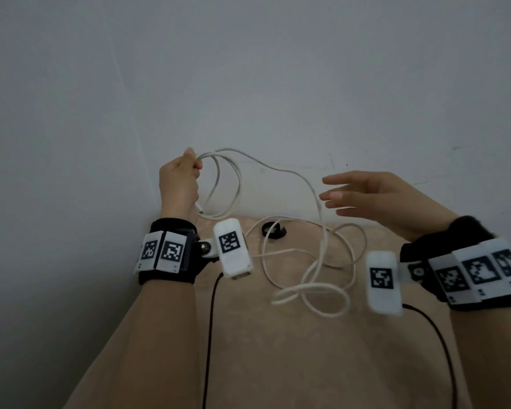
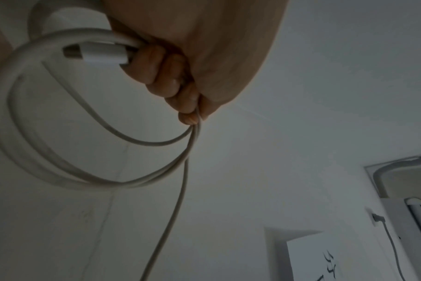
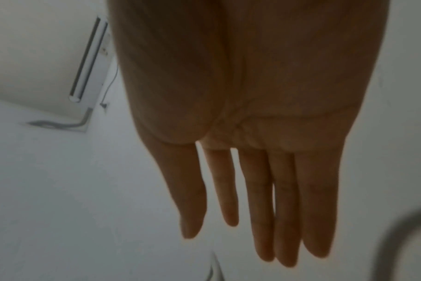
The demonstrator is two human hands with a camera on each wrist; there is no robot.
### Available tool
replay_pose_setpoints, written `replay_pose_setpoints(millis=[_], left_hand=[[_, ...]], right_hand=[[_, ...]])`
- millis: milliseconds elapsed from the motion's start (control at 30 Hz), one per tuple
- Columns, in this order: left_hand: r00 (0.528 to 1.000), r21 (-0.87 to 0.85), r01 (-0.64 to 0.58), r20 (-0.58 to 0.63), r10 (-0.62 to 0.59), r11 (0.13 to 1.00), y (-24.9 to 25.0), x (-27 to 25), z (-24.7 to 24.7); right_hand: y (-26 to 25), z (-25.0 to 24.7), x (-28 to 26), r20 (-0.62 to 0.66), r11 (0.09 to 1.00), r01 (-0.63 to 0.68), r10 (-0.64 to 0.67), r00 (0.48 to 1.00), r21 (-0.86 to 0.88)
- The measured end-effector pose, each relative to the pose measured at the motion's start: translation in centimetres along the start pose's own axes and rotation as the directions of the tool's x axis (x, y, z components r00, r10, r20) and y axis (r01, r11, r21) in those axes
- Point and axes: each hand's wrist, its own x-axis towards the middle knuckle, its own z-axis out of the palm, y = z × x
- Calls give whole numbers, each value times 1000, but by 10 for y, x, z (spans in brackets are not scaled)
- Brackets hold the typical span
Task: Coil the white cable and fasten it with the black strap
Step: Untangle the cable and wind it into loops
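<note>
My left hand (image 1: pixel 177 181) grips the floppy cable (image 1: pixel 322 231) loops; right hand (image 1: pixel 375 199) spread, I'd grab the slack just beside it.

Beige tabletop (image 1: pixel 278 349) filling the lower centre of the head view; grey-white wall (image 1: pixel 248 69) across the top; two thin black cords (image 1: pixel 208 335) trailing to the bottom edge; white wall outlet (image 2: pixel 376 218) with a plugged-in cord, lower right of the left wrist view
</note>
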Motion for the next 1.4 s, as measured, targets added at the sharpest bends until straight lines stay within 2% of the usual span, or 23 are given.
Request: replay_pose_setpoints(millis=[133,233,367,500,633,767,933,1000,1133,1200,1300,1400], left_hand=[[999,27,-25,46,24,999,6,-3,3],[987,93,-103,134,90,990,11,-11,13],[947,142,-209,276,164,968,19,-24,27],[894,118,-249,410,181,961,30,-39,39],[856,-29,-120,504,118,992,35,-47,42],[836,-85,-62,539,99,994,35,-48,45],[828,-160,24,556,70,987,34,-47,46],[817,-180,58,574,57,982,34,-46,45],[800,-207,105,599,41,973,35,-46,45],[801,-225,137,597,25,965,35,-45,45],[788,-261,229,615,-22,938,33,-44,48],[759,-316,365,645,-84,876,30,-45,52]], right_hand=[[-17,-3,-7,-60,997,78,-76,995,18],[-30,6,-10,-109,986,153,-145,983,69],[-35,21,-7,-130,979,192,-183,974,61],[-23,34,4,-173,983,176,-184,968,-60],[-10,46,11,-130,979,163,-179,975,-125],[-2,58,12,-92,986,155,-160,983,-54],[-3,58,14,-170,976,213,-203,964,37],[-3,57,13,-159,967,232,-214,964,103],[-1,54,14,-183,966,248,-231,955,73],[0,52,14,-215,961,251,-222,951,118],[1,52,14,-239,960,249,-214,947,126],[2,51,16,-269,957,242,-194,943,158]])
